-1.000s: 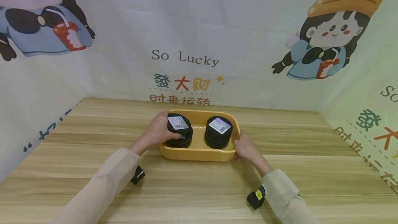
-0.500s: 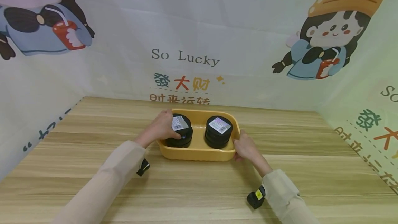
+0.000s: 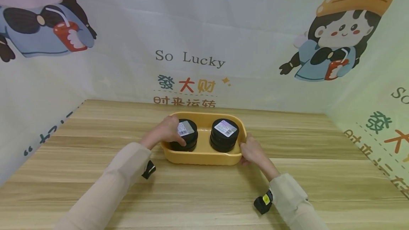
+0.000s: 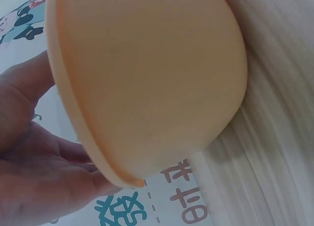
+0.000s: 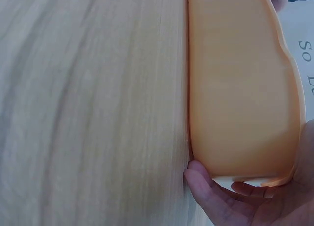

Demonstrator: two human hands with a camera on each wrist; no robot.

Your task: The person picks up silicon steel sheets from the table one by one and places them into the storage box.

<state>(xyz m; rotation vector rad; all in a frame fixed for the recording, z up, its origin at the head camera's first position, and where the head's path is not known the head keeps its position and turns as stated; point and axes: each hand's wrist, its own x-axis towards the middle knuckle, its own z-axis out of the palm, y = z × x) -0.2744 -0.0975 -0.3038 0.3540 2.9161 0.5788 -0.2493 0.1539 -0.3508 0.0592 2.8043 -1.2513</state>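
A yellow oblong bin (image 3: 204, 159) stands on the wooden table, holding two stacks of black round containers with labelled lids. At its left end my left hand (image 3: 166, 129) reaches over the rim and grips the upper black round container (image 3: 188, 130), thumb along its near side. That container sits on another one; the far fingers are mostly hidden. The right stack (image 3: 224, 136) stands untouched inside. My right hand (image 3: 253, 150) holds the bin's right end. In the right wrist view, its fingers (image 5: 208, 189) curl around the lower corner and end wall.
The wooden table (image 3: 204, 194) extends around the bin. Behind it hangs a printed cloth backdrop (image 3: 255, 63), with further cloth on both sides. A small black device (image 3: 263, 203) hangs at the right wrist, another black device (image 3: 148, 169) at the left.
My left hand has shifted slightly right, and the upper left container has moved down and right, lining up more closely with the one beneath. The right hand and bin stay nearly still.
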